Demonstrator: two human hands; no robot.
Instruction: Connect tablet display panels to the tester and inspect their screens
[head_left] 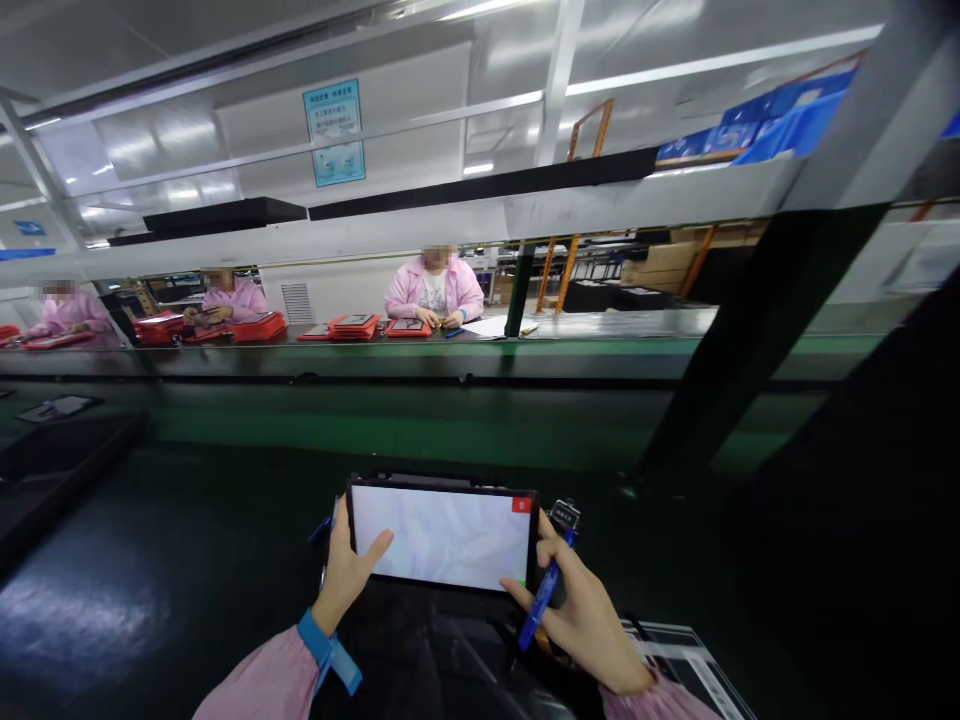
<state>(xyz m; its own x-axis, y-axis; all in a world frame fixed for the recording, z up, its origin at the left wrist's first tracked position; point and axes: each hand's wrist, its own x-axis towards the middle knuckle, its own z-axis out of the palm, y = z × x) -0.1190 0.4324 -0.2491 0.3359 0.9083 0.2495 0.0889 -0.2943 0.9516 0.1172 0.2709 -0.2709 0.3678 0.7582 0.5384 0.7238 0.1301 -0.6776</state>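
Note:
A tablet (442,535) with a lit, nearly white screen is held up in front of me. Its screen carries a red mark at the upper right corner and a small green one at the lower right. My left hand (351,565) grips the left edge, thumb over the glass, other fingers mostly hidden behind. At the right edge, my right hand (581,605) holds the tablet and also a blue pen (547,590), which slants down across the fingers. A blue wrist strap (330,652) circles my left wrist. Behind my right fingers shows a small metallic item (564,516).
Beside my right forearm lies a flat printed sheet or box (694,655). A black tray (67,480) stands at the left of the dark green bench (225,520). Across from me, several people in pink sit by red-cased stacks (259,327). A dark post (720,370) rises at the right.

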